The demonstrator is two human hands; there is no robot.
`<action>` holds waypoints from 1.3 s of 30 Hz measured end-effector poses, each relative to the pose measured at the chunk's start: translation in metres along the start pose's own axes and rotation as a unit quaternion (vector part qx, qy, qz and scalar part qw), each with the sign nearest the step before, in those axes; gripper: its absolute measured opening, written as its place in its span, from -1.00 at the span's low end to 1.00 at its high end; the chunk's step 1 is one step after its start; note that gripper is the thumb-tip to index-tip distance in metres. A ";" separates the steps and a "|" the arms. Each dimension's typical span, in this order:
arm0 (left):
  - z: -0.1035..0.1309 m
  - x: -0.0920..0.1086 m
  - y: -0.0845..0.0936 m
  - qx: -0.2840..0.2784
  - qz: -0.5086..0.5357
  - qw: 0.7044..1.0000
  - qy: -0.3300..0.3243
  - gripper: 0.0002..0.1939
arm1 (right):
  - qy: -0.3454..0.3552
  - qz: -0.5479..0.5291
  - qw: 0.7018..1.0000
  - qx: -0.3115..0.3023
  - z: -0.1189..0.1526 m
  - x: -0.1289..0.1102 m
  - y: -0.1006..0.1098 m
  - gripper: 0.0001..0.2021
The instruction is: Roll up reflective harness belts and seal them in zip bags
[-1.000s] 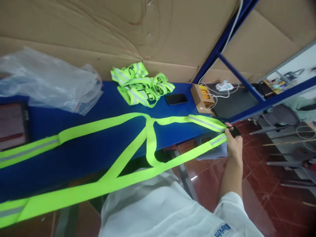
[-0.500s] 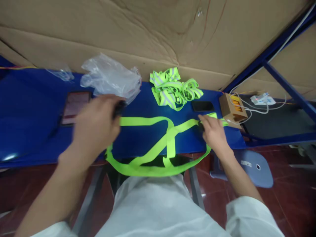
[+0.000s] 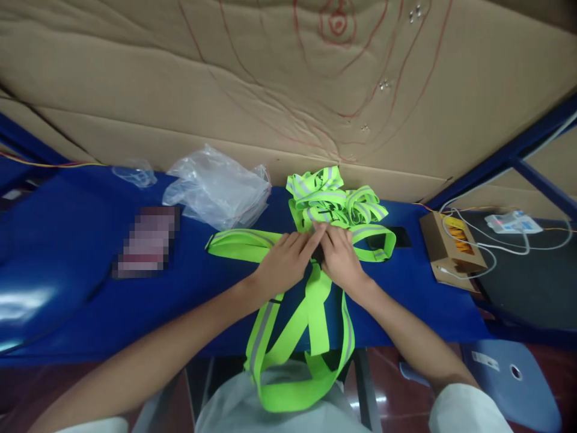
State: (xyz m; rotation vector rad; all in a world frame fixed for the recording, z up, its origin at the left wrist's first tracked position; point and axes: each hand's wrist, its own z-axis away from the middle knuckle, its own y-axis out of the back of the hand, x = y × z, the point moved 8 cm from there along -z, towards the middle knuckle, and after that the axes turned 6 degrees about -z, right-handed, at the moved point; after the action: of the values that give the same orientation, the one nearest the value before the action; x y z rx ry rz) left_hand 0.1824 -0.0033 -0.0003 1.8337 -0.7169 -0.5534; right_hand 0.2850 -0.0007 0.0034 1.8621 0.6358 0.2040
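My left hand (image 3: 288,255) and my right hand (image 3: 340,255) meet at the middle of the table, fingers closed and touching. Between them a black buckle (image 3: 318,253) shows in part; the fingers cover most of it. It belongs to a neon yellow-green reflective safety harness (image 3: 318,300) with grey stripes. One strap loop reaches out to the left and another to the right. Crossed straps run down from the hands, and the lowest loop hangs over the table's front edge. Just behind my hands lies a pile of more reflective harnesses (image 3: 333,195).
Clear plastic bags (image 3: 220,186) lie at the back left, near a phone-like device (image 3: 146,240) with a blurred screen. Another dark phone (image 3: 401,237) is partly under the right loop. A cardboard box (image 3: 451,246) with cables stands right; a blue-grey stool (image 3: 514,379) is below.
My hands were far apart, each at an end of the harness with a dark piece. They have come together in the middle, drawing the side straps into loops. The view has tilted up.
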 end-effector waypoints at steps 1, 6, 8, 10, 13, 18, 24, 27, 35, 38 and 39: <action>0.001 0.000 -0.001 -0.003 0.020 1.000 -0.003 -0.11 | 0.001 -0.009 1.000 0.003 0.001 0.002 -0.001 -0.31; 0.005 -0.011 -0.003 0.007 0.101 0.995 0.023 0.06 | -0.007 -0.016 1.000 0.014 0.006 0.010 0.001 -0.26; 0.006 -0.018 -0.001 0.012 0.111 0.993 0.028 0.07 | -0.008 -0.012 1.000 0.009 0.007 0.012 0.002 -0.22; 0.007 -0.026 0.003 0.021 0.124 0.991 0.036 0.06 | -0.011 -0.013 1.000 0.008 0.009 0.014 0.003 -0.15; 0.009 -0.032 0.009 0.034 0.150 0.987 0.044 0.05 | -0.020 -0.022 1.000 0.005 0.010 0.014 0.004 -0.10; 0.009 -0.011 0.002 0.016 0.147 0.989 0.016 -0.12 | -0.004 -0.038 0.999 -0.020 0.011 -0.001 -0.001 -0.17; 0.006 0.011 0.000 0.047 0.130 0.990 0.025 -0.36 | -0.008 -0.036 0.999 -0.018 0.012 -0.013 -0.004 -0.11; 0.007 0.003 0.005 0.071 0.167 0.983 0.028 -0.32 | 0.010 -0.072 0.997 -0.039 0.011 -0.012 -0.001 -0.17; 0.013 -0.048 0.024 0.189 0.335 0.909 0.159 -0.25 | -0.037 -0.127 0.991 -0.030 0.006 0.008 0.018 -0.24; -0.006 -0.061 0.031 0.142 0.382 0.889 0.212 -0.44 | -0.052 -0.170 0.983 -0.045 -0.007 0.011 0.028 -0.40; -0.016 -0.065 0.038 0.127 0.400 0.881 0.220 -0.54 | -0.052 -0.184 0.981 -0.036 -0.015 0.012 0.038 -0.42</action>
State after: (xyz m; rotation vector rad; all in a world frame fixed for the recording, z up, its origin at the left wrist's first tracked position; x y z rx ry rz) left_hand 0.1382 0.0422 0.0436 1.6089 -1.1603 0.5076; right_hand 0.3007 0.0084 0.0416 1.6396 0.8729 -0.1116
